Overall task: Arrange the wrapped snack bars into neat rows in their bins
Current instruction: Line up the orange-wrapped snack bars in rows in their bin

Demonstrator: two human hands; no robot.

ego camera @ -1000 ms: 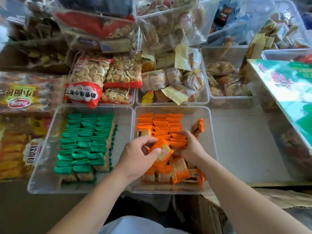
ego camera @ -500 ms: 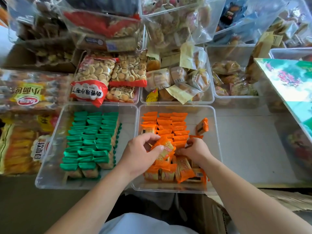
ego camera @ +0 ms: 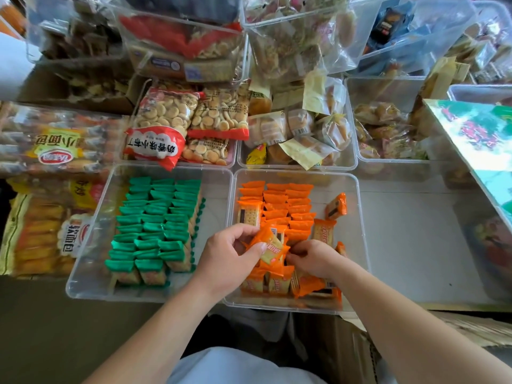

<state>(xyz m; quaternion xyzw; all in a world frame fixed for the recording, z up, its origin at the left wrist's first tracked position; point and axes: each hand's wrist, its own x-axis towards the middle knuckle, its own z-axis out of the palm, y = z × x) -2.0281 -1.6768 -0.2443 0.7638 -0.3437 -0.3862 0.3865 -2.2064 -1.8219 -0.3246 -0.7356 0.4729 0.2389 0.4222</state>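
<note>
Two clear plastic bins stand side by side in front of me. The left bin holds green-wrapped snack bars standing in neat rows. The right bin holds orange-wrapped snack bars, rowed at the back and jumbled at the front. My left hand pinches an orange bar between thumb and fingers above the pile. My right hand curls its fingers into the orange bars just right of it. One orange bar leans loose at the bin's right.
Behind the two bins stand more clear bins with round-biscuit bags, wrapped small cakes and pastries. Large bread packs lie at the left. A colourful box juts in at the right. Grey tabletop shows right of the orange bin.
The view shifted slightly. My left hand lifted the orange bar a little higher, and my right hand slid down into the pile at the bin's front.
</note>
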